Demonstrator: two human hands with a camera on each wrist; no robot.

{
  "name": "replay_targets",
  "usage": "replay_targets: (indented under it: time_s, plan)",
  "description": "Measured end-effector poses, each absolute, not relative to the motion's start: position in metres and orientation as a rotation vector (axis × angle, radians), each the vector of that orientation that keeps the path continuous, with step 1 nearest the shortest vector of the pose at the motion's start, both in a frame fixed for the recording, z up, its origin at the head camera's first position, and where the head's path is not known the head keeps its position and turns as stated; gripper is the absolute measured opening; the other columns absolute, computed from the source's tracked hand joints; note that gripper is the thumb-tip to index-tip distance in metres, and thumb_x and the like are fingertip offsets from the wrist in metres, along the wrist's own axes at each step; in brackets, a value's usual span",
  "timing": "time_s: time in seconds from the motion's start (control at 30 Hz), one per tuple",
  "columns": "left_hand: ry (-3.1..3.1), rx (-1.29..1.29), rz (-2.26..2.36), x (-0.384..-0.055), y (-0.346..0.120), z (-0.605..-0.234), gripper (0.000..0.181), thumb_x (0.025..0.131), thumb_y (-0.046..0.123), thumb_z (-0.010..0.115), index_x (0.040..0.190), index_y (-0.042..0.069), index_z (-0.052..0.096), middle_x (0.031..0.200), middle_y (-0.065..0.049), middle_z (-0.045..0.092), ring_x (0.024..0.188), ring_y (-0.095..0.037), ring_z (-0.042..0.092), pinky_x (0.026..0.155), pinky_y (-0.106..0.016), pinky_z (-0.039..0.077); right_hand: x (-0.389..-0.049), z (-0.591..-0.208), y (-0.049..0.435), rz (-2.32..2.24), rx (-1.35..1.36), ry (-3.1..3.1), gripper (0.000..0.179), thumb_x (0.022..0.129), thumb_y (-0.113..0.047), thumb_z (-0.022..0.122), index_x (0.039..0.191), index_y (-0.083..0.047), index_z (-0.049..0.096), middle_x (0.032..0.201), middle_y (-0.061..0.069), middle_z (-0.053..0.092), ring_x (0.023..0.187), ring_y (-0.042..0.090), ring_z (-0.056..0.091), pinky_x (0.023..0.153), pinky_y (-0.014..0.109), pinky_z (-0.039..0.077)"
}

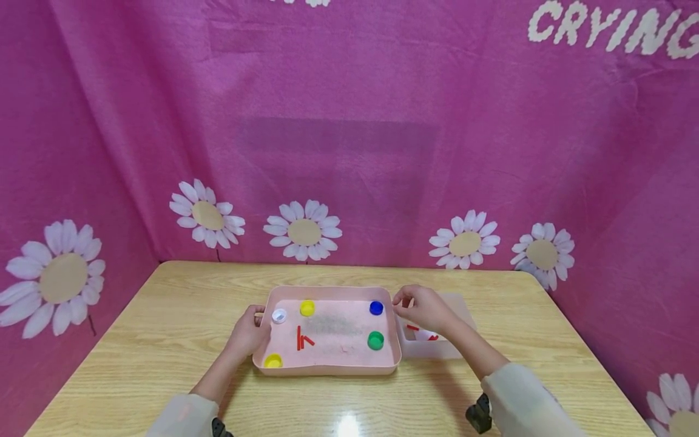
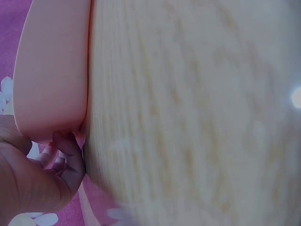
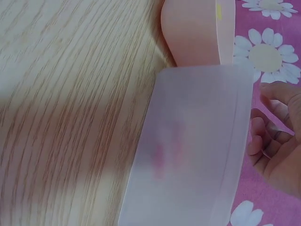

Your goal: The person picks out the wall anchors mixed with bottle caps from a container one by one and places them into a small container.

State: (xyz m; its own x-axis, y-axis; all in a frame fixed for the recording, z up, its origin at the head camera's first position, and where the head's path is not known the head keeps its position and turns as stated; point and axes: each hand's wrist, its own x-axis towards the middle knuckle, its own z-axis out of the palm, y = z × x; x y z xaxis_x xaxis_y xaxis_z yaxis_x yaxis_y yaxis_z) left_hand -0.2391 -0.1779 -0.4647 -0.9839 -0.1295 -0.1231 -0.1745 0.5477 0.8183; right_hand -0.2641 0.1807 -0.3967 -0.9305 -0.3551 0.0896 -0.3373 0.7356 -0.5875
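Note:
My left hand (image 1: pixel 250 332) grips the left end of a pink tray (image 1: pixel 327 370), with fingers curled against its outer wall, as the left wrist view shows. Inside the tray are a white cap (image 1: pixel 279 316), two yellow caps, one at the back (image 1: pixel 307 308) and one in the front left corner (image 1: pixel 273 361), a blue cap (image 1: pixel 376 308) and a green cap (image 1: pixel 375 340). Red strips (image 1: pixel 299 338) lie left of its middle. My right hand (image 1: pixel 426 308) hovers by the tray's right rim, over a translucent white box (image 1: pixel 431 349), fingers loosely bent and nothing visible in them.
The box stands against the tray's right side and holds red pieces (image 1: pixel 412 328) and something white. Both containers sit on a wooden table (image 1: pixel 180 315). A magenta cloth (image 1: pixel 349 170) with daisies hangs behind the table and along both sides.

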Motion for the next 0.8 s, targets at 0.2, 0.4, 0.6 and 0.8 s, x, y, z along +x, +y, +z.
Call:
replay_targets:
  time_s: [0.2,0.4,0.6,0.8]
  plan:
    - [2.723,-0.269,1.44,-0.239,-0.178,-0.465,0.042,0.087,0.005,0.049,0.127,-0.004,0.041,0.095,-0.018,0.056,0.08,-0.022,0.056,0.063,-0.026,0.049,-0.26,-0.393,0.171,-1.017,-0.681,2.886,0.009,0.084,-0.016,0.065,0.087,-0.008,0.066,0.076,0.001,0.057,0.062,0.011,0.046,0.052,0.023,0.041]
    - [2.719,-0.272,1.448,-0.239,-0.177,-0.463,0.042,0.087,0.005,0.049,0.127,-0.004,0.041,0.097,-0.019,0.057,0.081,-0.023,0.057,0.064,-0.027,0.05,-0.263,-0.394,0.161,-1.018,-0.62,2.854,0.008,0.084,-0.016,0.067,0.088,-0.01,0.067,0.077,0.002,0.057,0.061,0.013,0.047,0.052,0.024,0.042]
    - [2.718,-0.249,1.459,-0.237,-0.177,-0.462,0.042,0.086,0.004,0.049,0.126,-0.005,0.041,0.098,-0.021,0.057,0.082,-0.025,0.058,0.066,-0.029,0.051,-0.264,-0.396,0.149,-1.026,-0.702,2.84,0.009,0.083,-0.016,0.068,0.087,-0.009,0.067,0.074,0.001,0.057,0.063,0.012,0.046,0.054,0.023,0.041]
    - [2.713,-0.242,1.469,-0.238,-0.177,-0.463,0.042,0.086,0.004,0.049,0.126,-0.005,0.041,0.098,-0.021,0.058,0.081,-0.024,0.058,0.066,-0.029,0.051,-0.262,-0.395,0.134,-1.026,-0.778,2.82,0.009,0.082,-0.016,0.068,0.087,-0.008,0.067,0.072,-0.001,0.057,0.064,0.011,0.047,0.056,0.022,0.041]
